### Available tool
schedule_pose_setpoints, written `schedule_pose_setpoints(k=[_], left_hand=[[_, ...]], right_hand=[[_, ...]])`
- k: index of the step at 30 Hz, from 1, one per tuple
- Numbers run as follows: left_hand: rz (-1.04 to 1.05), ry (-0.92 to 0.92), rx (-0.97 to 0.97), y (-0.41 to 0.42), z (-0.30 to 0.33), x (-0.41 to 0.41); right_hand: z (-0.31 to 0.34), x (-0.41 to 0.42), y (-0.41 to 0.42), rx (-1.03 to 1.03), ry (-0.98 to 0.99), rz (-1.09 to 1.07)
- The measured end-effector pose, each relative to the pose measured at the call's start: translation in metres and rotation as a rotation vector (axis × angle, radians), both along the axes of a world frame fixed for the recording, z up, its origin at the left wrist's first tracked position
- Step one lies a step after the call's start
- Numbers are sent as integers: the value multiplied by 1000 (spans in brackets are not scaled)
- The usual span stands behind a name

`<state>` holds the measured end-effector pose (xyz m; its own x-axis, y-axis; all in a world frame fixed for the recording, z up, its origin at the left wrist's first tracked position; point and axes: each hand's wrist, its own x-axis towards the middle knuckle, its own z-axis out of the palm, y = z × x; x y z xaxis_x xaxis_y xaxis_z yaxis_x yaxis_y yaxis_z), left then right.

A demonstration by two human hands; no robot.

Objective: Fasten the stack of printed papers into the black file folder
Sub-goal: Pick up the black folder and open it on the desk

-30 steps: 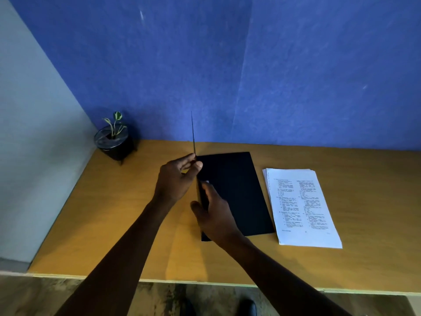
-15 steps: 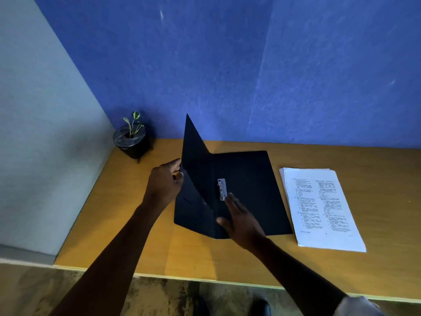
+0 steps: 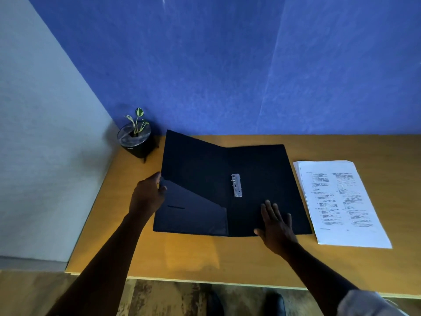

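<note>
A blue fabric-like wall [image 3: 227, 65] stands behind a wooden desk [image 3: 205, 254], and a pale grey wall [image 3: 34, 156] closes the left side; below the desk edge a wood-pattern floor [image 3: 68, 297] is visible. In the far left corner of the desk there is a small black pot [image 3: 136, 144] which holds a little plant [image 3: 136, 120] with green and white leaves. The black file folder [image 3: 262, 169] lies open in the middle of the desk, with a metal clip [image 3: 236, 185] near its spine and an inner pocket [image 3: 193, 213] on the left flap. The left hand [image 3: 148, 195] pinches the outer edge of the left flap, which is a little raised. The right hand [image 3: 276, 224] rests flat with spread fingers on the right flap. The stack of printed papers [image 3: 339, 201] lies on the desk just beside the folder, on its right side, not touching it.
</note>
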<state>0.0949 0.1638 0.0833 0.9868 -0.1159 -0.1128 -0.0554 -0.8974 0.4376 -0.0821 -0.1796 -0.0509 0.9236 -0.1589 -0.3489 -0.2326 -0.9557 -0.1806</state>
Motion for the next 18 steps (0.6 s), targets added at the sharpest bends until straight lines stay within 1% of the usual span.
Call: schedule_pose_setpoints(k=[5,8,13,18], left_hand=[[33,169,28,10,-30,11],[35,211,69,14,-49,15],[86,298,46,11,-78,16],[111,328,88,6,-92,19]], right_hand=[[-12,-1,8,13,19,-39],[-18,-2,11,6,22,-40],[-26,-3,8,-17,22,-33],[-32,-4,7,-32,27,-32]])
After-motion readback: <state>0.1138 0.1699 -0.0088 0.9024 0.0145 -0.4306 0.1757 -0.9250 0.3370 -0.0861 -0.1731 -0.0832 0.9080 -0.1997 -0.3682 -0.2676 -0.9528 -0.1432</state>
